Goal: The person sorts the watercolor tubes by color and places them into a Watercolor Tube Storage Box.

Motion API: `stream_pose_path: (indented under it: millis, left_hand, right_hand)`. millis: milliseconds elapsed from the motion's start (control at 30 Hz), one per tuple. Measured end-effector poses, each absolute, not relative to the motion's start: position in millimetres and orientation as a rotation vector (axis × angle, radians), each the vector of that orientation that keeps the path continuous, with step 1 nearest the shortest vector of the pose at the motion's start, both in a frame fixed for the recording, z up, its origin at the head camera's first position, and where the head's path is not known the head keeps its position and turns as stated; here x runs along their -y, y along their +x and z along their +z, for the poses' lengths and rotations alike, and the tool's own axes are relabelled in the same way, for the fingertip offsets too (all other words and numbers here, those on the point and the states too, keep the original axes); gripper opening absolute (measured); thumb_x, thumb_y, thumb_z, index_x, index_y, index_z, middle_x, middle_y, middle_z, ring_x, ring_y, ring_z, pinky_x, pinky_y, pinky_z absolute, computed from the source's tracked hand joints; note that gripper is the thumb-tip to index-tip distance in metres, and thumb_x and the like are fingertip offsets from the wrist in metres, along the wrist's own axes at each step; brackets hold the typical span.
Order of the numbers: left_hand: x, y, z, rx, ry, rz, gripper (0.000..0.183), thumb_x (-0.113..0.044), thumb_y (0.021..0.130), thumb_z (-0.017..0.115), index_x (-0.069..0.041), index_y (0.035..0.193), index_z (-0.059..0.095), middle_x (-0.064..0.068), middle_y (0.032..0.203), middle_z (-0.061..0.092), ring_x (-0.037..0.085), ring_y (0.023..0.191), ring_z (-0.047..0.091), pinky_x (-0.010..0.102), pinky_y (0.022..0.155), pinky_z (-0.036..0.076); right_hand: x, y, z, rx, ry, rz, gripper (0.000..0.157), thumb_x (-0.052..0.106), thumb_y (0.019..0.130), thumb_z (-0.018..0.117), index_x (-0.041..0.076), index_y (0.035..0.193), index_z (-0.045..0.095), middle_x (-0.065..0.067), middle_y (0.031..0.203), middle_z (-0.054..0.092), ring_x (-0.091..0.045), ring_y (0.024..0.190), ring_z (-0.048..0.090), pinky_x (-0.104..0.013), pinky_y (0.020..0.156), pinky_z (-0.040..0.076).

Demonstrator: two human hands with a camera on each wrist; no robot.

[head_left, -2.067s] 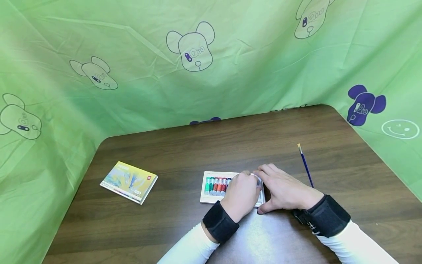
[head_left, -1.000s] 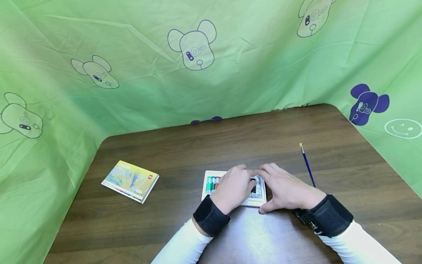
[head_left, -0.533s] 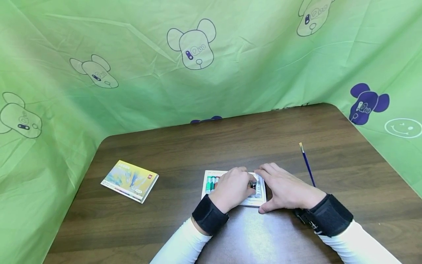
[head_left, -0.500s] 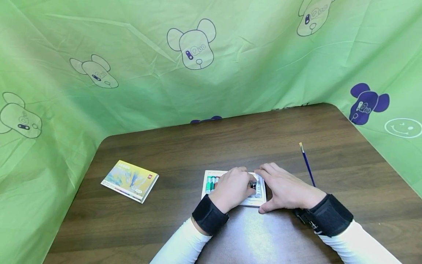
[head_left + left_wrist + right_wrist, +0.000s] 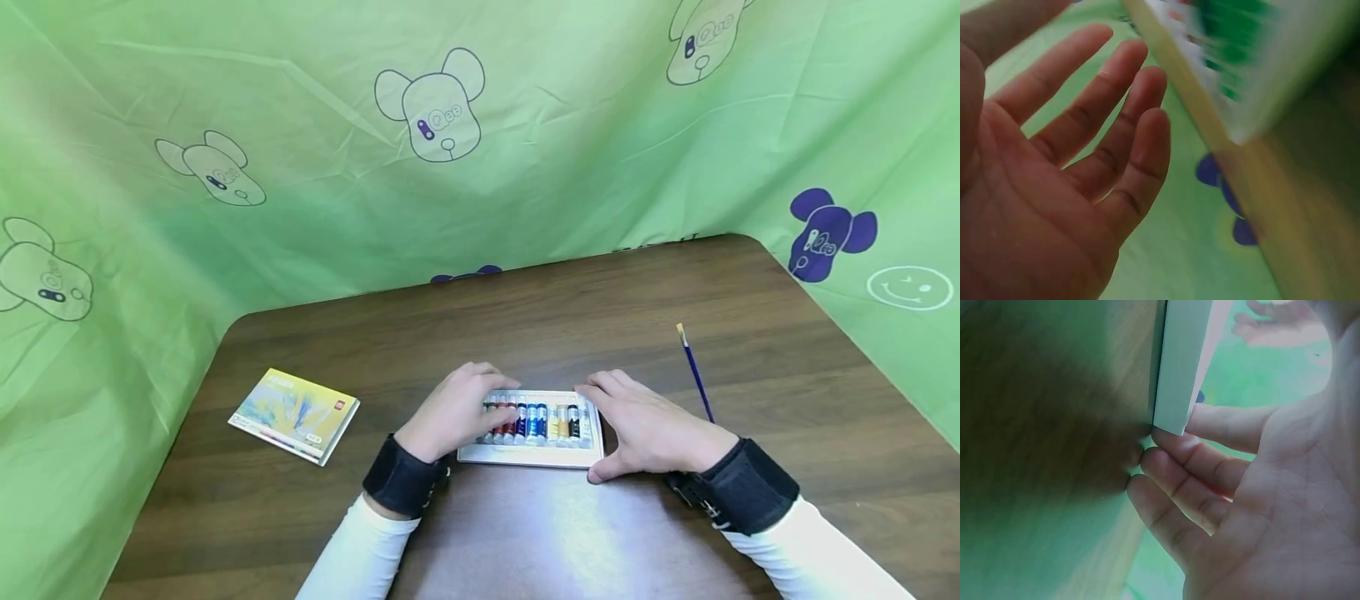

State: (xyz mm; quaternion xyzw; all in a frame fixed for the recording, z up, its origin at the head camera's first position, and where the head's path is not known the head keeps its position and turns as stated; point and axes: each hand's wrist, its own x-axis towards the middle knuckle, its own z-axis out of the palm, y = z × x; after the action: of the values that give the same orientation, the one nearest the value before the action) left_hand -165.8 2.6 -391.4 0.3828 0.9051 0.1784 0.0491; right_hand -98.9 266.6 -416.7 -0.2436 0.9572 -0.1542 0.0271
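A white tray (image 5: 525, 456) holds a row of small paint tubes (image 5: 542, 423), green and red at the left, then blue, yellow, black and pale ones. My right hand (image 5: 648, 427) grips its right end, thumb at the near corner and fingers at the far one. In the right wrist view, fingertips touch the corner of the white tray (image 5: 1180, 369). My left hand (image 5: 450, 412) hovers over the left end and covers some tubes. Its fingers (image 5: 1138, 153) are loosely bent and hold nothing in the left wrist view, apart from the blurred tray.
On the left of the wooden table (image 5: 420, 342) lies a yellow illustrated box or pad (image 5: 296, 415). A blue-handled paintbrush (image 5: 696, 373) lies beyond my right hand, its lower end hidden by that hand. A green printed cloth (image 5: 322, 225) hangs behind the table.
My left hand has moved left from the middle of the tray to its left end, its fingers spread wider, and uncovered the middle tubes. My right hand stays at the right end.
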Motion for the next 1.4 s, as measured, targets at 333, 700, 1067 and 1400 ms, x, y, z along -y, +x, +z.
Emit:
stream_pose_path:
  millis: [333, 700, 1067, 1400]
  left_hand:
    - [17.0, -163.5, -404.0, -2.767, 1.16, 0.484, 0.061, -0.058, 0.08, 0.062, -0.019, 0.126, 0.064, 0.002, 0.124, 0.061, 0.022, 0.118, 0.051, 0.046, 0.1, 0.038]
    - [22.2, -156.6, -409.4, -2.627, 1.162, 0.408, 0.112, -0.067, 0.059, 0.075, -0.024, 0.152, 0.029, 0.0, 0.144, 0.043, 0.019, 0.13, 0.039, 0.044, 0.108, 0.03]
    - [23.4, -156.1, -411.0, -2.651, 1.185, 0.389, 0.107, -0.063, 0.062, 0.075, -0.024, 0.151, 0.031, -0.001, 0.14, 0.046, 0.018, 0.128, 0.04, 0.042, 0.108, 0.03]
    - [32.9, -157.9, -409.0, -2.651, 1.164, 0.417, 0.105, -0.063, 0.063, 0.074, -0.025, 0.151, 0.031, -0.001, 0.142, 0.044, 0.019, 0.13, 0.038, 0.044, 0.109, 0.029]
  right_hand:
    - [-271.7, -94.0, -415.2, -2.936, -0.696, -0.504, 0.107, 0.061, 0.064, 0.074, 0.003, 0.146, 0.038, -0.009, 0.141, 0.042, -0.026, 0.126, 0.041, -0.045, 0.098, 0.041]
    - [-271.6, -90.1, -418.1, -2.939, -0.688, -0.508, 0.106, 0.062, 0.064, 0.074, 0.003, 0.144, 0.04, -0.009, 0.139, 0.043, -0.026, 0.124, 0.043, -0.045, 0.096, 0.042]
    - [-271.0, -90.1, -415.4, -2.934, -0.699, -0.504, 0.104, 0.06, 0.065, 0.074, 0.003, 0.145, 0.039, -0.009, 0.139, 0.042, -0.026, 0.125, 0.042, -0.045, 0.098, 0.041]
    - [-284.6, -102.1, -399.4, -2.969, -0.625, -0.534, 0.103, 0.067, 0.068, 0.067, 0.0, 0.142, 0.042, -0.018, 0.139, 0.045, -0.034, 0.127, 0.042, -0.052, 0.1, 0.038]
